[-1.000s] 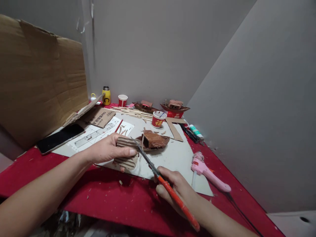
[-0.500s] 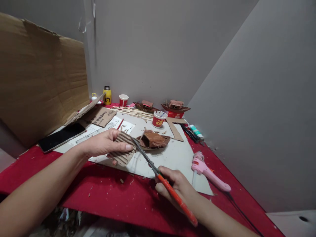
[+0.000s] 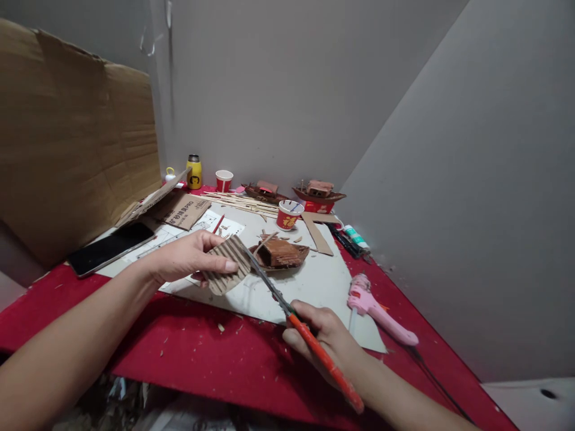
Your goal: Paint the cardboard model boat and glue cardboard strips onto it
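Observation:
Between thumb and fingers, my left hand (image 3: 197, 258) pinches a small piece of corrugated cardboard (image 3: 227, 278), ridged side up, above the board. My right hand (image 3: 321, 332) is wrapped round the scissors (image 3: 309, 344), which have long red-orange handles and grey blades. The blade tips meet the right edge of the cardboard piece, and a thin strip of it stands off beyond them. Just behind the blades, a brown model boat (image 3: 285, 254) with a ribbed, arched cabin sits on the white board (image 3: 330, 299).
A pink glue gun (image 3: 381, 314) with its cord lies right. At the back are two more model boats (image 3: 320, 190), paper cups (image 3: 290, 215), thin wooden sticks (image 3: 242, 203) and a yellow bottle (image 3: 194, 173). A phone (image 3: 112, 248) and cardboard box (image 3: 81, 143) stand left.
The cardboard piece has turned slightly and shifted a little right in my left hand. A thin strip now stands away from its upper edge at the scissor tips.

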The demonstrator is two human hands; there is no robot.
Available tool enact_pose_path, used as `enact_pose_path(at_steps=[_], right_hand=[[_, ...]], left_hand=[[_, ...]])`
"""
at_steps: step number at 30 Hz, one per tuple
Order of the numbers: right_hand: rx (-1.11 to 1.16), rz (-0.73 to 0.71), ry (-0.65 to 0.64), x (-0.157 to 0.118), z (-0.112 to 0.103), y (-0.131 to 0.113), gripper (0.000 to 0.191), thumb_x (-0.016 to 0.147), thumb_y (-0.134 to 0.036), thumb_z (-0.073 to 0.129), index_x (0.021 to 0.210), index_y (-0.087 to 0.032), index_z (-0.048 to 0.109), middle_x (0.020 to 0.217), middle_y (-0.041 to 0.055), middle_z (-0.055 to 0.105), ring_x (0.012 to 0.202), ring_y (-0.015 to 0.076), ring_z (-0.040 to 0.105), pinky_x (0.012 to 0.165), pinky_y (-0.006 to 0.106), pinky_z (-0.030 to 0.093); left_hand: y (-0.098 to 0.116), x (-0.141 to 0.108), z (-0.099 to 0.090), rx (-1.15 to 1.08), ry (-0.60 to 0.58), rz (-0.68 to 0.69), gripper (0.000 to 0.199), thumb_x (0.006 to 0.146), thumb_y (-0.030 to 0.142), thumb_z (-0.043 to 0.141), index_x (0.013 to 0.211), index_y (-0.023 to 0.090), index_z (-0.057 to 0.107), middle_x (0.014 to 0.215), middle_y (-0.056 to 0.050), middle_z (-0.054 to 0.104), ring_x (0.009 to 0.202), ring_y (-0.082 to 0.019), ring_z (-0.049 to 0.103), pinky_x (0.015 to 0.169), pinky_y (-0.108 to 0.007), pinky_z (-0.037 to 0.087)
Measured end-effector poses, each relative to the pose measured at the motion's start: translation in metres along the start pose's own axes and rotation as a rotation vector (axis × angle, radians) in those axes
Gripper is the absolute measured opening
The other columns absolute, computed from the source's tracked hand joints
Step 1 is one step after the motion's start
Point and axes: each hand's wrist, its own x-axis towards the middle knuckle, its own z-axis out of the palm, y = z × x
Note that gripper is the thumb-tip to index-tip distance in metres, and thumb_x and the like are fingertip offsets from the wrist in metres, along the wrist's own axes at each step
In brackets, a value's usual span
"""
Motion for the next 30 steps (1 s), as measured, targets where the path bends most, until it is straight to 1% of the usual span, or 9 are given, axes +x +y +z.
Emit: enact_pose_path(at_steps=[2, 6, 10, 14, 18, 21, 23, 27, 30], right_hand=[[-0.012, -0.006, 0.012, 0.0, 0.0, 0.0, 0.039, 0.09, -0.054, 0.055, 0.073, -0.022, 0.041, 0.064, -0.007, 0.031, 0.059, 0.0105, 0.026, 0.052, 0.024, 0.027], [-0.004, -0.013, 0.011, 0.001, 0.001, -0.006, 0.039, 0.092, -0.055, 0.051, 0.075, -0.022, 0.041, 0.065, -0.0063, 0.034, 0.06, 0.0112, 0.029, 0.053, 0.024, 0.029], [-0.062, -0.016, -0.003, 0.001, 0.0, -0.012, 0.034, 0.093, -0.052, 0.049, 0.079, -0.022, 0.042, 0.066, -0.0054, 0.041, 0.06, 0.0121, 0.033, 0.056, 0.025, 0.032], [-0.09, -0.029, 0.004, 0.0, 0.0, -0.011, 0.035, 0.093, -0.054, 0.048, 0.08, -0.022, 0.043, 0.067, -0.0052, 0.041, 0.061, 0.0124, 0.032, 0.057, 0.026, 0.032], [-0.035, -0.019, 0.022, 0.001, 0.002, -0.007, 0.044, 0.092, -0.063, 0.047, 0.076, -0.022, 0.042, 0.064, -0.0061, 0.034, 0.059, 0.0115, 0.029, 0.053, 0.025, 0.03], [-0.017, -0.035, 0.065, 0.001, 0.002, -0.006, 0.047, 0.091, -0.065, 0.048, 0.073, -0.022, 0.042, 0.062, -0.0065, 0.033, 0.056, 0.0106, 0.028, 0.051, 0.025, 0.029], [-0.007, -0.032, 0.079, 0.001, 0.001, -0.008, 0.047, 0.09, -0.064, 0.049, 0.072, -0.022, 0.043, 0.061, -0.0067, 0.033, 0.056, 0.0102, 0.027, 0.049, 0.024, 0.028], [0.052, 0.01, 0.058, 0.001, 0.0, -0.011, 0.047, 0.088, -0.065, 0.053, 0.072, -0.022, 0.042, 0.059, -0.0064, 0.035, 0.055, 0.0105, 0.029, 0.049, 0.023, 0.031], [0.06, -0.006, 0.063, 0.002, 0.0, -0.012, 0.048, 0.088, -0.067, 0.051, 0.071, -0.022, 0.041, 0.06, -0.006, 0.036, 0.055, 0.0107, 0.03, 0.049, 0.023, 0.032]], left_hand=[[0.001, -0.001, -0.003, 0.012, 0.044, 0.011, 0.03, 0.067, 0.037, 0.087, 0.08, 0.013, 0.076, 0.058, 0.002, 0.065, 0.044, -0.005, 0.053, 0.039, -0.011, 0.039], [0.001, -0.001, -0.001, 0.025, 0.107, 0.06, 0.025, 0.073, 0.035, 0.083, 0.087, 0.015, 0.077, 0.061, 0.002, 0.066, 0.044, -0.004, 0.051, 0.04, -0.012, 0.04], [-0.001, 0.001, 0.005, 0.045, 0.05, 0.084, 0.022, 0.076, 0.034, 0.081, 0.083, 0.014, 0.077, 0.059, 0.002, 0.064, 0.045, -0.005, 0.051, 0.04, -0.012, 0.04], [-0.004, 0.001, 0.009, 0.054, 0.028, 0.067, 0.022, 0.075, 0.034, 0.081, 0.08, 0.014, 0.076, 0.059, 0.001, 0.065, 0.045, -0.006, 0.052, 0.04, -0.013, 0.038], [-0.008, 0.004, 0.009, -0.005, 0.078, 0.035, 0.027, 0.072, 0.036, 0.083, 0.081, 0.013, 0.076, 0.059, 0.0, 0.065, 0.045, -0.007, 0.051, 0.041, -0.015, 0.037], [-0.011, 0.008, 0.008, -0.08, 0.128, 0.073, 0.029, 0.067, 0.037, 0.086, 0.079, 0.012, 0.077, 0.061, -0.001, 0.067, 0.047, -0.007, 0.052, 0.043, -0.016, 0.036], [-0.013, 0.012, 0.007, -0.106, 0.166, 0.116, 0.031, 0.065, 0.038, 0.088, 0.076, 0.011, 0.077, 0.061, -0.002, 0.069, 0.048, -0.007, 0.053, 0.045, -0.017, 0.038], [-0.014, 0.014, 0.01, -0.201, 0.188, 0.161, 0.036, 0.061, 0.038, 0.091, 0.077, 0.009, 0.076, 0.066, -0.005, 0.073, 0.055, -0.009, 0.062, 0.053, -0.017, 0.049], [-0.015, 0.013, 0.015, -0.272, 0.155, 0.179, 0.039, 0.066, 0.039, 0.089, 0.086, 0.012, 0.07, 0.07, -0.005, 0.075, 0.058, -0.014, 0.07, 0.051, -0.019, 0.053]])
